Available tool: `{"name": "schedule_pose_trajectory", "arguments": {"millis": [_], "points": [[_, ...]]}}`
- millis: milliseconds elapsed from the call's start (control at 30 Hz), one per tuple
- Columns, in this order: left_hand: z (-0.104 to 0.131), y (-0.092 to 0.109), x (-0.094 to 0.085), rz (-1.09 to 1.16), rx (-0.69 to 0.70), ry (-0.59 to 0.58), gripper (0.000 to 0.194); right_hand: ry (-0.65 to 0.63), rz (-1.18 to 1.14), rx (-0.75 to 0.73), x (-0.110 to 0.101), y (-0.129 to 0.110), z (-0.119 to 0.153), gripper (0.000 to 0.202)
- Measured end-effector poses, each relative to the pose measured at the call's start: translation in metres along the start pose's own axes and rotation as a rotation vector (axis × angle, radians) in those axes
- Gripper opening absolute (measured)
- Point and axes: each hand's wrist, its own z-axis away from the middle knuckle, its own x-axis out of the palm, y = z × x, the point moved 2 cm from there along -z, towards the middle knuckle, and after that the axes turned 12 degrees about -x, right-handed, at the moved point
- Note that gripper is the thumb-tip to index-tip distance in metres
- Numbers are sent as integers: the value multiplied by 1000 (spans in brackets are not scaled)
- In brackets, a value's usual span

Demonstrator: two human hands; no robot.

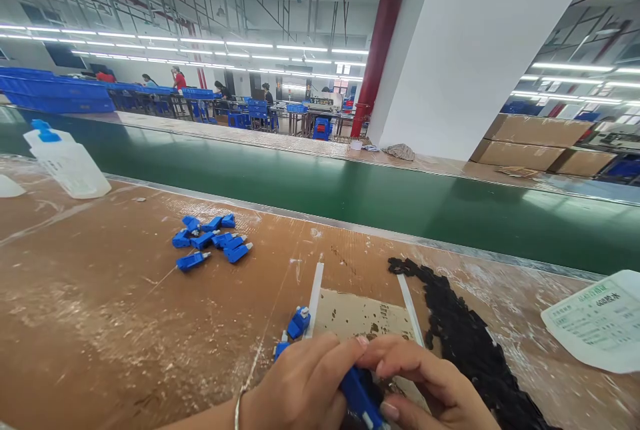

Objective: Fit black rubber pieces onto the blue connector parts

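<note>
My left hand [300,383] is closed around a blue plastic part [357,398] at the bottom of the view. My right hand [433,380] grips the same part from the other side, its thumb and fingers pinched near a dark patch on it. Whether that dark patch is a separate black piece, I cannot tell. Under both hands lies a stained cardboard sheet [350,310] with white strips along its sides. Two blue parts [299,322] rest just beyond my left hand. To the right of my right hand spreads a long heap of small black pieces [465,330].
Several blue parts [215,238] lie loosely grouped on the brown worktop [125,323]. A white bottle with a blue cap [67,160] stands at the left. A labelled white container [597,323] is at the right edge. A green conveyor belt [300,180] runs beyond the worktop.
</note>
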Motion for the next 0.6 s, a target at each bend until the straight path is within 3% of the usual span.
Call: {"name": "schedule_pose_trajectory", "arguments": {"millis": [100,200,400,533,600], "points": [[1,0,1,0,-10,-9,37,-22,1,-50,1,-1,-1,16],[2,-1,2,25,-52,-13,47,-55,32,-132,0,0,-3,14],[2,-6,-4,163,-152,-76,61,-229,379,-346,6,21,12,25],[5,-11,-4,208,-240,-77,63,-192,621,-346,19,29,26,34],[3,-11,-3,240,-254,-76,60,-162,677,-454,24,26,25,40]]}}
